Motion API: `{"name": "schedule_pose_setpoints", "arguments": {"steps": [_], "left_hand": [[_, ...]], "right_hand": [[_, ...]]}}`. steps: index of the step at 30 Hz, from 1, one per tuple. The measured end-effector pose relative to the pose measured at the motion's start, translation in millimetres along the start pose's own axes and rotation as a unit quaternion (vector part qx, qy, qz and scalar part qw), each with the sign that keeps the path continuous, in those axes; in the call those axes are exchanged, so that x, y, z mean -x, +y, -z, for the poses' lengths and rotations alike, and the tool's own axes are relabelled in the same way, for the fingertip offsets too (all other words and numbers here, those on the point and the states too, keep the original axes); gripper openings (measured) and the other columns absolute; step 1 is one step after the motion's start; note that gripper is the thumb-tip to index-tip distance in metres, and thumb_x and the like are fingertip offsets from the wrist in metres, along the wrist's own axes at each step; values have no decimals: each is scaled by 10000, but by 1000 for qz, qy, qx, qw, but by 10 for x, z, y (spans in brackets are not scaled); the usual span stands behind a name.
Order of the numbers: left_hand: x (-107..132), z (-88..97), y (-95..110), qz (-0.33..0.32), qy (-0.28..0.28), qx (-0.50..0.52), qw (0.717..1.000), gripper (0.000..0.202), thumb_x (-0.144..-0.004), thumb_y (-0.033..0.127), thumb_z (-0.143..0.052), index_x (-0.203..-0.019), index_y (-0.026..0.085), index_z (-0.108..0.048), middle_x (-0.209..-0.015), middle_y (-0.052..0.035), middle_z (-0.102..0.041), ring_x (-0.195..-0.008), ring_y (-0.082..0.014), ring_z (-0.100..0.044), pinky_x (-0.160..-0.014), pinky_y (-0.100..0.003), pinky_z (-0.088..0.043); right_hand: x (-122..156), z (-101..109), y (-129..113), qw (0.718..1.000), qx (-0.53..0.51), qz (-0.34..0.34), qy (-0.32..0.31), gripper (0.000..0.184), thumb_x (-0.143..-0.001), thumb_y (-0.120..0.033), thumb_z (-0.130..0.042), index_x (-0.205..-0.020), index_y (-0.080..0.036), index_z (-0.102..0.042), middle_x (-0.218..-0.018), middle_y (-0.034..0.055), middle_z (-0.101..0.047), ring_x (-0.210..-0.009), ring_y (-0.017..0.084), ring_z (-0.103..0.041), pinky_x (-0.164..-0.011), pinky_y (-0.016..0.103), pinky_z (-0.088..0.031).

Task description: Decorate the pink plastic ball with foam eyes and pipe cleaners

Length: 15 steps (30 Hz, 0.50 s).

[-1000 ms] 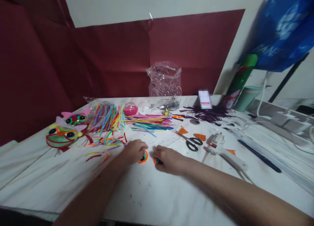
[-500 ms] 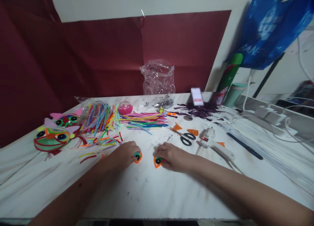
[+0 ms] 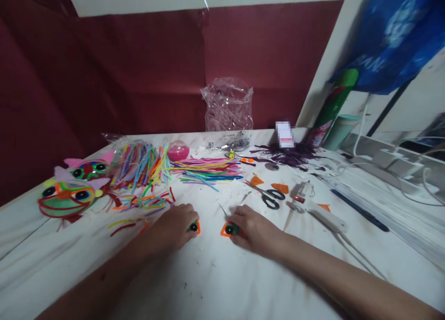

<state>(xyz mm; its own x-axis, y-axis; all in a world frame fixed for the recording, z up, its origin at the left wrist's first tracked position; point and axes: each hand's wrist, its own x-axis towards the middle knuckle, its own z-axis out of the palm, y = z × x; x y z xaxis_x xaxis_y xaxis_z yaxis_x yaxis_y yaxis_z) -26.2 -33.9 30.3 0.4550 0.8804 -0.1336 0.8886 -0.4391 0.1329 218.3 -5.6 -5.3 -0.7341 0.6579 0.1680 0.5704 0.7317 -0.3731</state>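
Note:
My left hand (image 3: 178,226) pinches a small craft eye (image 3: 194,227) at its edge, with a black centre, green ring and orange pipe-cleaner outline. A matching orange-rimmed eye (image 3: 228,229) sits in the fingers of my right hand (image 3: 256,230). A gap of white tabletop separates the two eyes; both hands are low over the table, and my fingers hide part of each piece. Beyond my right hand lie black-handled scissors (image 3: 269,198) and a white glue gun (image 3: 311,206) with a lit red switch.
Two colourful animal-face crafts (image 3: 66,200) stand at the left. Several pipe cleaners (image 3: 208,168) lie behind my hands, with a pink container (image 3: 178,150) beside them. Purple strips (image 3: 295,156), a power strip (image 3: 392,171) and a dark stick (image 3: 359,210) occupy the right side.
Both hands still hold the eyes. The right-hand eye has turned so its pointed end faces left, and the left-hand eye has tilted slightly. The camera view has shifted a little.

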Motion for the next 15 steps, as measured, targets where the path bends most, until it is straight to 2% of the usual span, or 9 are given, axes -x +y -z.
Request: {"name": "schedule_pose_setpoints", "arguments": {"steps": [3,5,8,11,13,15], "left_hand": [[-16,-95,1,61,27,7,998,191,-832,336,-523,-880,175,-615,-932,-90,-619,-877,-252,-596,-759,-358,-450],[-22,-180,-32,67,63,39,995,212,-832,346,-527,-921,176,-617,-954,-91,-634,-897,-251,-608,-775,-359,-465],[-14,-243,-123,43,165,95,981,217,-851,302,-487,-976,178,-615,-968,-84,-663,-925,-228,-625,-803,-336,-484],[5,-187,-203,13,268,111,957,213,-867,246,-426,-898,172,-624,-846,-62,-678,-803,-193,-648,-713,-293,-502],[17,-124,-219,-5,313,101,944,210,-871,232,-427,-835,170,-624,-767,-46,-669,-727,-174,-642,-663,-273,-497],[26,-85,-202,-21,342,94,935,196,-873,218,-441,-804,172,-618,-734,-33,-659,-695,-158,-632,-644,-256,-489]], "right_hand": [[28,-3,-8,1000,-5,1,15,248,-778,-207,-631,-1017,-149,-656,-947,120,-604,-928,262,-558,-816,383,-496],[56,3,-16,1000,-18,-3,21,258,-774,-220,-645,-1021,-148,-656,-936,120,-603,-907,261,-567,-796,387,-508],[94,25,-2,996,-65,5,67,276,-807,-199,-600,-1079,-154,-631,-950,119,-609,-898,236,-591,-785,358,-524],[109,76,72,983,-95,19,159,204,-857,-138,-480,-995,-166,-628,-911,103,-625,-866,202,-612,-750,313,-528],[107,123,156,976,-84,10,200,201,-862,-121,-446,-935,-170,-626,-871,96,-634,-838,197,-618,-719,306,-527],[102,173,248,976,-55,-12,209,199,-856,-126,-449,-925,-170,-631,-868,99,-642,-834,207,-619,-714,321,-527]]}}
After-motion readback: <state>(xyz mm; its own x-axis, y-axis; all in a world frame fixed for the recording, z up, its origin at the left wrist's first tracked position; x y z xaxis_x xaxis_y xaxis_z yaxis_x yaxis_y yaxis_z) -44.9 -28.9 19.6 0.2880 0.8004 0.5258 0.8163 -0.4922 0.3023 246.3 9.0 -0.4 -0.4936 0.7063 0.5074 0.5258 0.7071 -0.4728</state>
